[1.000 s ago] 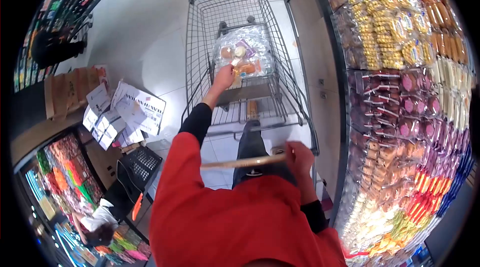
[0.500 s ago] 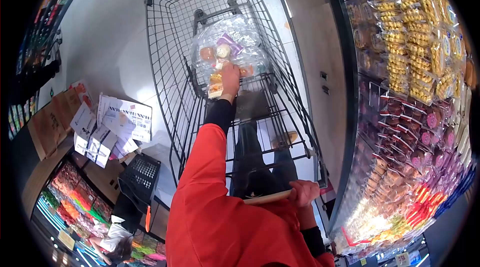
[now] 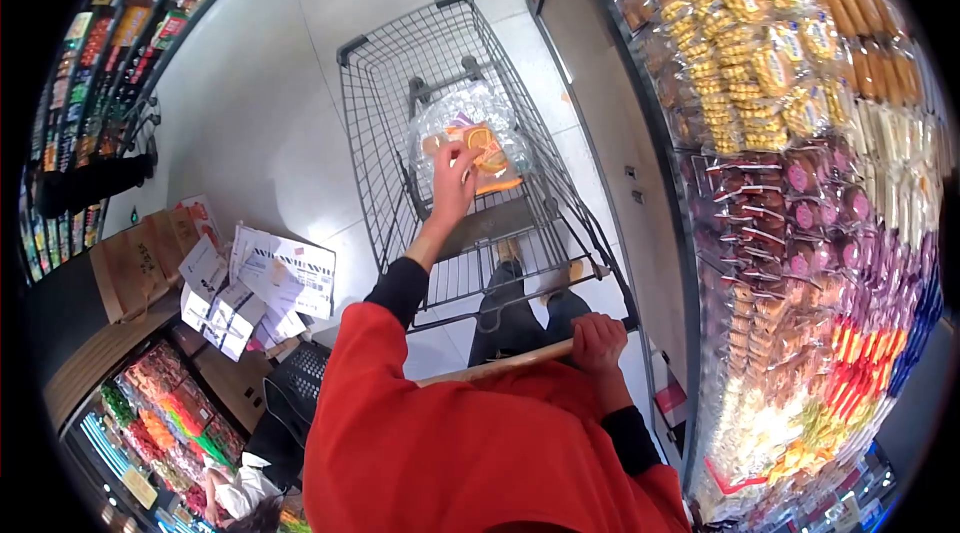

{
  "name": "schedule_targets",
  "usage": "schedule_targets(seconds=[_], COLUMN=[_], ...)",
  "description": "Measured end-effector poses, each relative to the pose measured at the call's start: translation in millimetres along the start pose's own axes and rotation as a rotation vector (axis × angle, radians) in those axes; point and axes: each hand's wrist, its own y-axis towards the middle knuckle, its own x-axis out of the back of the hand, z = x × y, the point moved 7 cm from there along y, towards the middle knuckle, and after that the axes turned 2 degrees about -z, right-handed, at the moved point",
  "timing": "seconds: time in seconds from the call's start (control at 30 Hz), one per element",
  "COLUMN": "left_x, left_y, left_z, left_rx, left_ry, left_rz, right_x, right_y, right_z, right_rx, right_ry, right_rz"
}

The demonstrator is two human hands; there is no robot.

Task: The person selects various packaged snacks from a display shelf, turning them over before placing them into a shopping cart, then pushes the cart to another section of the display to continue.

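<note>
My left hand point(image 3: 455, 178) reaches down into the wire shopping cart point(image 3: 372, 168). Its bent fingers appear to pinch the left edge of an orange snack packet point(image 3: 490, 155) with round biscuit-like shapes on it. Beneath lies a crumpled clear plastic bag point(image 3: 440, 115), with a purple wrapper partly visible; the packet and my hand hide much of the rest. My right hand point(image 3: 600, 341) is wrapped around the right end of the cart's wooden handle bar point(image 3: 510, 365).
Packaged snacks point(image 3: 770, 63) hang and lie in dense rows on the right shelf. On the left are printed sheets point(image 3: 280, 273), a brown paper bag point(image 3: 140, 268) and a black basket point(image 3: 295, 373). Another person point(image 3: 240, 488) in a white top is at lower left. Pale floor tiles point(image 3: 240, 123) surround the cart.
The orange packet now shows on top of the cart's contents, where loose items were visible before. My view has shifted, and the cart appears smaller. My right hand stays on the handle.
</note>
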Motion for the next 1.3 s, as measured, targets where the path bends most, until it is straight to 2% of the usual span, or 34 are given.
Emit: schedule_targets(seconds=[0.07, 0.1, 0.27, 0.33, 0.37, 0.4, 0.47, 0.53, 0.57, 0.63, 0.8, 0.87, 0.9, 0.97, 1.0, 1.07, 1.1, 1.3], left_x=[30, 42, 80, 94, 95, 96, 80, 65, 59, 44, 29, 33, 33, 31, 29, 32, 29, 20], left_y=[-5, -9, -32, -43, -45, -54, -63, -77, -84, -91, -96, -95, -95, -93, -97, -101, -104, -115], left_z=[-50, -74, -182, -232, -249, -261, -262, -267, -268, -253, -275, -305, -312, -319, -324, -332, -331, -329], left_rx=[-0.098, -0.177, -0.425, -0.468, -0.458, -0.445, -0.148, 0.055, 0.035, 0.194, 0.137, -0.045, -0.138, -0.206, -0.255, -0.302, -0.351, -0.453], left_ry=[0.024, 0.153, 0.201, 0.045, 0.029, 0.005, -0.179, -0.537, -0.538, -0.632, -0.694, -0.522, -0.498, -0.506, -0.505, -0.418, -0.408, -0.35], left_rz=[-0.139, -0.181, -0.304, -0.393, -0.398, -0.387, -0.318, -0.309, -0.286, -0.31, -0.226, -0.087, -0.09, -0.019, 0.045, 0.035, 0.088, 0.265], right_x=[2, 3, 10, -5, -2, 2, 0, 7, 10, 15, 13, 0, -7, -16, -6, 16, 36, 55], right_y=[6, 6, 21, 29, 31, 35, 40, 46, 48, 59, 68, 71, 75, 82, 81, 70, 69, 59], right_z=[1, -1, -7, -10, -13, -14, -18, -16, -16, -15, -20, -32, -41, -54, -51, -32, -21, -16], right_rx=[0.006, 0.019, 0.077, 0.082, 0.086, 0.078, 0.098, 0.096, 0.081, 0.063, 0.022, -0.167, -0.167, -0.126, -0.13, -0.699, -0.596, -0.569], right_ry=[-0.003, 0.005, 0.038, -0.065, 0.052, 0.061, 0.077, 0.143, 0.143, 0.257, 0.37, 0.559, 0.556, 1.024, 1.023, 1.744, 1.737, 1.752], right_rz=[0.04, 0.017, -0.098, 0.227, 0.108, 0.084, 0.086, 0.026, -0.001, 0.096, 0.109, 0.119, 0.103, 0.121, 0.117, 0.276, 0.322, 0.184])
